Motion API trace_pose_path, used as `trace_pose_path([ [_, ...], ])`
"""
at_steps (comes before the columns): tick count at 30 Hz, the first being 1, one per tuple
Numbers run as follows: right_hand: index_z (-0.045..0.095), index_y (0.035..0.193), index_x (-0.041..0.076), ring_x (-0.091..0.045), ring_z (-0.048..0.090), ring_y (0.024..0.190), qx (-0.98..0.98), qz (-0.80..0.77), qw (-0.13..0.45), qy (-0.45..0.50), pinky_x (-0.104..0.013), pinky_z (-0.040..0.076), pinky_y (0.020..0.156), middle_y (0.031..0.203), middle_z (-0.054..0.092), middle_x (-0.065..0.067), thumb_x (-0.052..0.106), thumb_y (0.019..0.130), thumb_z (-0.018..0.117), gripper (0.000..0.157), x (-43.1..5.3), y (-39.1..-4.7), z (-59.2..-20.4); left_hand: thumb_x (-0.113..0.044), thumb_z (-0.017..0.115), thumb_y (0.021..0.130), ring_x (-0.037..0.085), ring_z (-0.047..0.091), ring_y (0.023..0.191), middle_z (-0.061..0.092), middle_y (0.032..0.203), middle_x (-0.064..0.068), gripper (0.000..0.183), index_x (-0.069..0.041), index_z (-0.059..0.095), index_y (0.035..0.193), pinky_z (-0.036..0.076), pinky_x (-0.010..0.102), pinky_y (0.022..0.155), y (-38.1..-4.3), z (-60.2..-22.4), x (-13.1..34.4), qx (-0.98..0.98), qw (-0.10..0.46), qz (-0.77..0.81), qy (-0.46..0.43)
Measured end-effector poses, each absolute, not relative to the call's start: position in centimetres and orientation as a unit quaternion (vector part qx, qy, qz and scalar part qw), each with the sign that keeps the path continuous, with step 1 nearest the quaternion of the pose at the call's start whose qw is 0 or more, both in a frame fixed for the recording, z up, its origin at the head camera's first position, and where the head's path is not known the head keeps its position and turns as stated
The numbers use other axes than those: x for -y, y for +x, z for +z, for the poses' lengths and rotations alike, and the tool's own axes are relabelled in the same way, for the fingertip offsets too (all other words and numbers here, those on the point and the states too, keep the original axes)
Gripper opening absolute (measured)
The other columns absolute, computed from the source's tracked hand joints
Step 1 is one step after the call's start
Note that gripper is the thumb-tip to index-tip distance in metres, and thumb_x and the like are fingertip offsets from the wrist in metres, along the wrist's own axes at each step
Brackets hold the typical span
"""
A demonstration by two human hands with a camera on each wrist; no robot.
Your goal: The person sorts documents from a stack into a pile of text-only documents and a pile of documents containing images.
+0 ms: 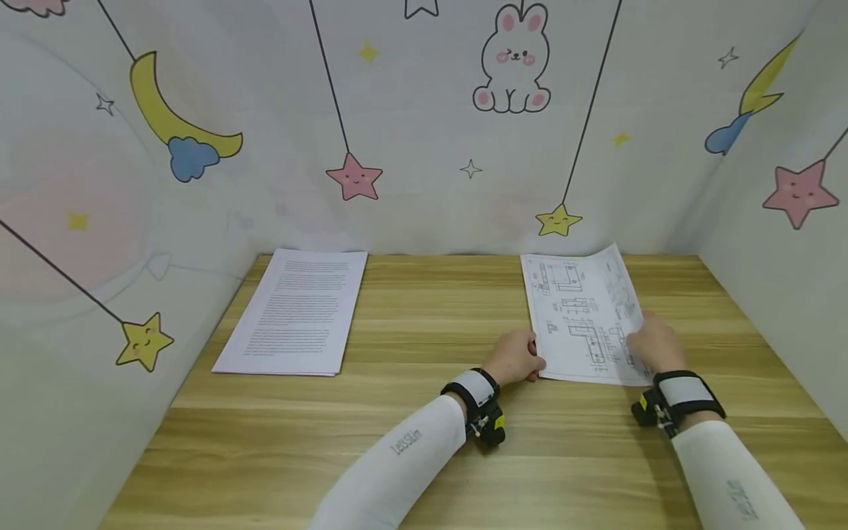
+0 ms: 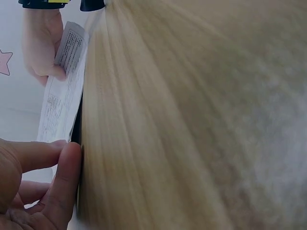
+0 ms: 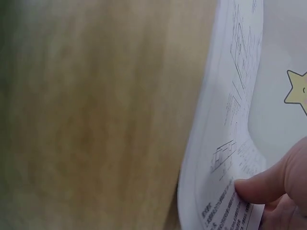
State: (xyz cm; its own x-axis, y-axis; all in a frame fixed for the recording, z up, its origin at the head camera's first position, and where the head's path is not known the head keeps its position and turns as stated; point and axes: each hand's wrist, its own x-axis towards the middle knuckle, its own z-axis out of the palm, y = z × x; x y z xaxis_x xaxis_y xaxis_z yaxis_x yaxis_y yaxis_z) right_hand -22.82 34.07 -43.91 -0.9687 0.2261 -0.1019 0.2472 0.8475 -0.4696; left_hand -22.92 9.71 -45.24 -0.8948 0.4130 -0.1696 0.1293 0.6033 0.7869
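Observation:
A sheet of paper [image 1: 583, 324] printed with technical drawings lies toward the right of the table, its right side bent up. At its near left corner, my left hand [image 1: 515, 358] pinches the edge between thumb and finger. My right hand [image 1: 657, 343] grips the right edge, and in the right wrist view its thumb [image 3: 259, 187] presses on the printed face. In the left wrist view the paper [image 2: 62, 100] is seen almost edge-on between the two hands. Whether it is one sheet or several, I cannot tell.
A stack of text-printed papers [image 1: 291, 313] lies at the far left of the wooden table [image 1: 437, 309]. White cloth walls [image 1: 424, 118] with cartoon prints stand behind the table and along both sides.

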Motion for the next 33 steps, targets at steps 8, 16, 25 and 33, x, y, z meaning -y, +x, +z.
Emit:
trace_pose_path([
  [8, 0.02, 0.135, -0.022, -0.043, 0.055, 0.08, -0.968, -0.18, 0.071, 0.161, -0.046, 0.047, 0.058, 0.107, 0.049, -0.044, 0.004, 0.08, 0.056, 0.071, -34.0, -23.0, -43.7, -0.02, 0.068, 0.08, 0.009, 0.045, 0.05, 0.05, 0.059, -0.004, 0.021, -0.011, 0.054, 0.068, 0.032, 0.02, 0.045, -22.7, -45.4, -10.1, -0.928, 0.116, 0.295, 0.194],
  [16, 0.043, 0.114, -0.026, -0.042, 0.048, 0.077, -0.971, -0.14, 0.096, 0.166, -0.046, 0.045, 0.057, 0.096, 0.044, -0.038, 0.008, 0.08, 0.055, 0.05, -34.3, -23.0, -43.3, -0.026, 0.067, 0.082, 0.009, 0.045, 0.048, 0.049, 0.059, -0.005, 0.021, -0.013, 0.055, 0.071, 0.033, 0.022, 0.042, -22.4, -45.3, -10.3, -0.941, 0.11, 0.253, 0.195],
  [25, 0.063, 0.08, -0.018, -0.039, 0.048, 0.068, -0.98, -0.109, 0.091, 0.141, -0.042, 0.043, 0.051, 0.086, 0.045, -0.034, 0.006, 0.083, 0.049, 0.028, -33.8, -22.6, -42.9, -0.029, 0.066, 0.082, 0.011, 0.048, 0.056, 0.057, 0.071, -0.002, 0.017, -0.014, 0.06, 0.084, 0.037, 0.023, 0.047, -22.4, -44.9, -9.6, -0.94, 0.102, 0.249, 0.209],
  [33, 0.051, 0.113, -0.023, -0.053, 0.051, 0.087, -0.989, -0.121, 0.055, 0.07, -0.059, 0.044, 0.07, 0.106, 0.048, -0.046, 0.013, 0.092, 0.043, 0.042, -32.6, -22.0, -42.5, -0.031, 0.063, 0.085, 0.01, 0.059, 0.081, 0.069, 0.104, 0.002, 0.048, -0.012, 0.055, 0.129, 0.05, 0.026, 0.073, -22.5, -45.2, -7.7, -0.928, 0.109, 0.279, 0.223],
])
